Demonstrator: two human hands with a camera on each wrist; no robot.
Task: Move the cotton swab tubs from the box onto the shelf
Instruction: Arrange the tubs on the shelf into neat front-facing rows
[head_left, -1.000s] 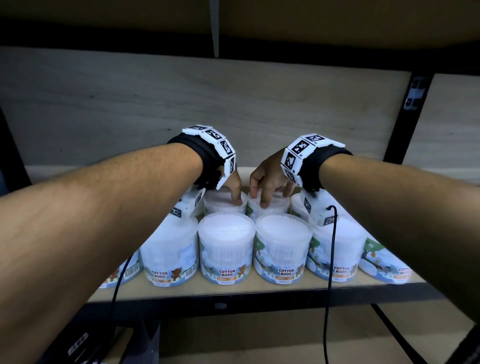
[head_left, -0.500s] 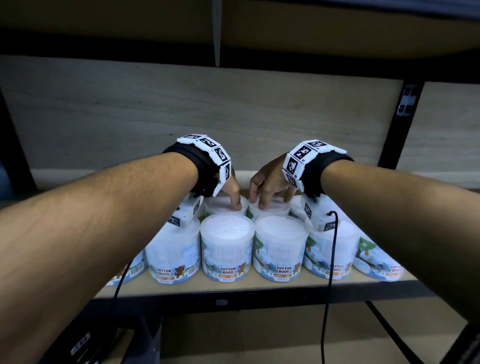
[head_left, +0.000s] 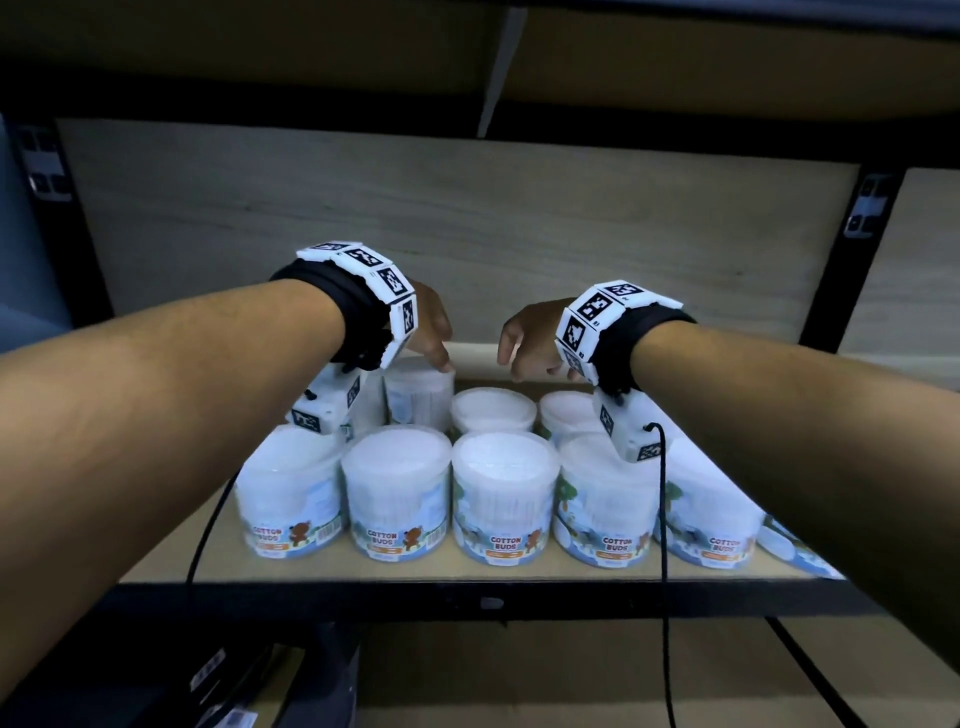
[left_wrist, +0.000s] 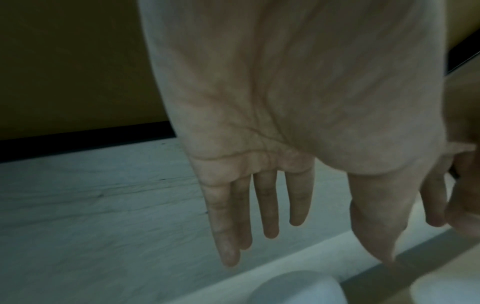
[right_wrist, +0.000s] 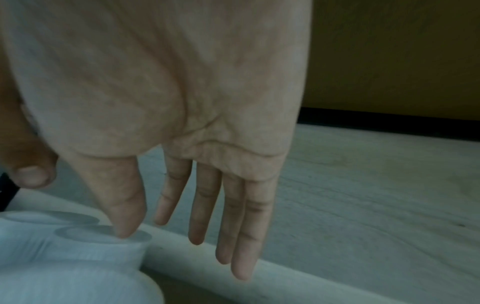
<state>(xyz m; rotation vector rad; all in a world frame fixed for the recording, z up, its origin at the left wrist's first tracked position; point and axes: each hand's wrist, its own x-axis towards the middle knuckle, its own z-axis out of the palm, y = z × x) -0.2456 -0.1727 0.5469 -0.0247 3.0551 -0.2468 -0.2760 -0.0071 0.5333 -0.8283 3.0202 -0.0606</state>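
Hovering over the back tubs (head_left: 491, 409) on the shelf (head_left: 363, 571), both hands (head_left: 428, 325) (head_left: 530, 338) are held slack and empty; more tubs must be fetched next.

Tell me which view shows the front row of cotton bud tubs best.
The head view: the front row of tubs stands whole along the shelf edge, labels readable. The left wrist view shows only a blurred tub top; the right wrist view shows blurred white tubs at lower left.

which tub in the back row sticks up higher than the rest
The back-left tub, just under the left hand: its top stands above the back-row tubs to its right, whose lids sit lower.
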